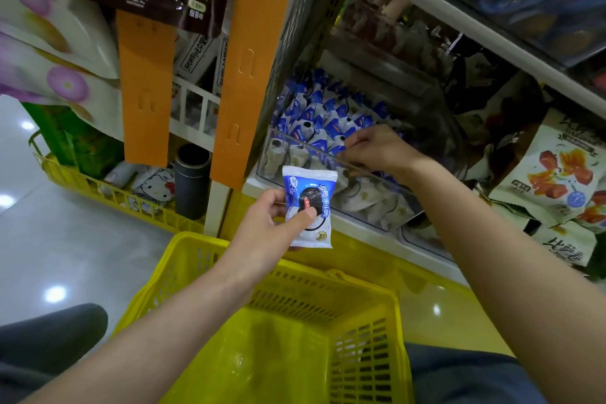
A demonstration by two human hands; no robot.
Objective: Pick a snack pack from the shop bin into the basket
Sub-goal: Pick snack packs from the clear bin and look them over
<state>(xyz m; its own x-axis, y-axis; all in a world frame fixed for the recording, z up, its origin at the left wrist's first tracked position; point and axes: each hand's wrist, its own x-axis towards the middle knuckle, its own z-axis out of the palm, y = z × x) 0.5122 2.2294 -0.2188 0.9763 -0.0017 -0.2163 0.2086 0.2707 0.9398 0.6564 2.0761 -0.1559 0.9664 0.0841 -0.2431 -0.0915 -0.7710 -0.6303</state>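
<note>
Already I count the first half as done: my left hand (262, 223) is grasping a blue-and-white snack pack (310, 203), thumb pressed on its front and fingers behind it, and the pack is clear of the shop bin (285, 138). It stands upright in the grip, just in front of the bin's clear front wall and on the near side of it.

What I judge to be left is the drop. The yellow basket (196, 241) lies below that hand and nearer to me, its far rim almost under the wrist. The pack is not yet over the open middle of the basket, so I would draw the hand back and down before letting go. I can make out nothing lying in the basket, though its floor is blurred.

My right hand (373, 147) is up and to the right of the left one, reached over the clear wall with its fingertips down among the heaped packs (321, 115). The fingers are bent, but I cannot tell whether they pinch a pack or only touch the heap. If it does have a second pack, that one has not left the bin.
</note>
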